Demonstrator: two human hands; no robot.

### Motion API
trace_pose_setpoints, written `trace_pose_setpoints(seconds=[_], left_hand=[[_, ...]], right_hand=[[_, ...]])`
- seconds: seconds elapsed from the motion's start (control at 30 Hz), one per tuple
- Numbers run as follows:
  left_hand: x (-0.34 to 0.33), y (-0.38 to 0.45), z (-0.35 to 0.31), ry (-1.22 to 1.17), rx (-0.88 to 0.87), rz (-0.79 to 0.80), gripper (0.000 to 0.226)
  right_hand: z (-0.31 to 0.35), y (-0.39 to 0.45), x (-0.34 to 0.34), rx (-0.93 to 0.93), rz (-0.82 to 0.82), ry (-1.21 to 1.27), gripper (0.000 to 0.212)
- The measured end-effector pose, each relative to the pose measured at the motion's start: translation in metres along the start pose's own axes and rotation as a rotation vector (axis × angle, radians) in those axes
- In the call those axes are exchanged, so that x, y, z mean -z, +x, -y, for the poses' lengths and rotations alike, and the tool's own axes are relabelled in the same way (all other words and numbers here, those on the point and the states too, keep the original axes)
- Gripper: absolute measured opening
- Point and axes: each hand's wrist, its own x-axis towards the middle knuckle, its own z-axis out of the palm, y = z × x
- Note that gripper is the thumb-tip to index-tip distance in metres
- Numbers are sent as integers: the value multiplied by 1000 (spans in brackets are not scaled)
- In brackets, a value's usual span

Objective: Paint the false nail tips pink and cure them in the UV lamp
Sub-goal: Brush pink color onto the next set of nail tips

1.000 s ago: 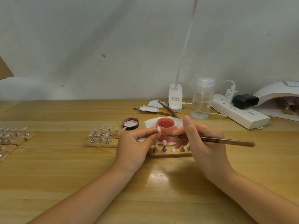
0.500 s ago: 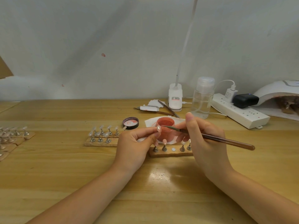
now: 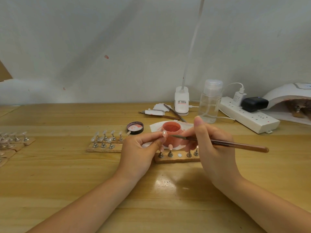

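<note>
Head view looks down on a wooden tabletop [image 3: 50, 182] where two bare hands meet over the work; the left hand [image 3: 139, 153] pinches a small stand between thumb and fingertips, lifting one false nail tip [image 3: 164, 133] just in front of the open pot of pink gel [image 3: 171, 130]; the right hand [image 3: 212, 148] is curled round a slim brush [image 3: 235, 145], held pen-fashion, its bristle end pointing at the raised tip and very close to it, though whether they touch I cannot tell. Directly below, a wooden holder strip [image 3: 176, 159] carries four more stands, with one bare socket in the middle; two tips there look pink, the others are partly hidden by the right hand. A second strip of clear tips [image 3: 105, 142] waits to the left, near the pot's lid [image 3: 135, 127]; the UV lamp [image 3: 289, 100] sits at the far right edge.

The tip is probably featherlight, thin plastic, glossy and slippery once wet; it looks best held by the metal stand beneath, never by the painted face, since gel smears until cured. A firm pinch low on the stand should steady it against the brush; too much pressure might pop the tip off its mount.
</note>
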Motion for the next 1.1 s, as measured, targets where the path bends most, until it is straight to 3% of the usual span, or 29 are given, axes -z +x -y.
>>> trace_pose_setpoints(seconds=[0.5, 0.67, 0.8, 0.93, 1.1], left_hand=[[0, -2, -5, -5, -20, 21, 24], [0, -2, -4, 14, -26, 19, 22], [0, -2, -4, 24, -30, 6, 23], [0, -1, -2, 64, -36, 15, 21], [1, -1, -3, 58, -58, 10, 26]], right_hand=[[-2, 1, 2, 5, 12, -11, 43], [0, 4, 1, 87, 65, -133, 26], [-2, 3, 4, 46, 11, -46, 39], [0, 6, 2, 110, 68, -129, 30], [-3, 4, 5, 35, 23, -36, 42]])
